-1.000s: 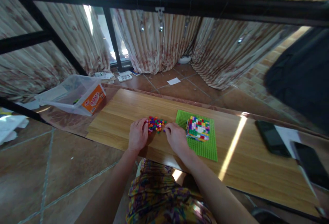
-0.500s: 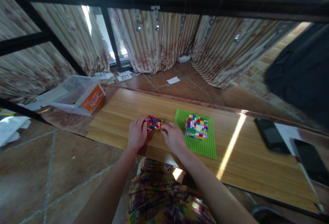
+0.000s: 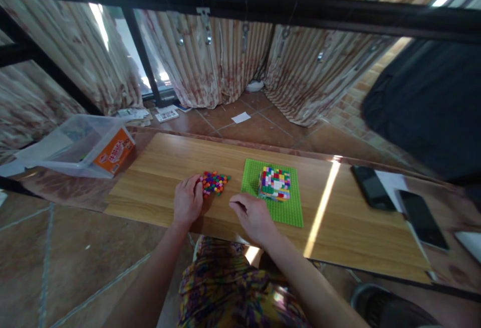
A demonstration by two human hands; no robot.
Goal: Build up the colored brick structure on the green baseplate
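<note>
Loose bricks (image 3: 215,182) in a small multicoloured heap on the left half of the table (image 3: 165,155), roughly midway between far and near edges. Left grip (image 3: 188,200) against the heap's left side, fingers bent; cannot tell about anything held inside. Right grip (image 3: 254,215) apart from the heap, closer to the table's near edge, fingers curled in with tips together; cannot tell about any brick pinched there. Right of the heap, a green baseplate (image 3: 287,213) partly behind the right grip, with a built brick block (image 3: 276,183) standing on top. Across the table from far edge to near edge, a bright strip of sunlight (image 3: 322,205). Toward the right end, two dark phones (image 3: 373,187) and white paper (image 3: 391,183). Off the far left corner, a clear plastic box (image 3: 77,147) with an orange label (image 3: 115,151). Past the far edge, brown floor tiles (image 3: 280,125), pleated curtains (image 3: 225,62) and a black bar (image 3: 240,1).
</note>
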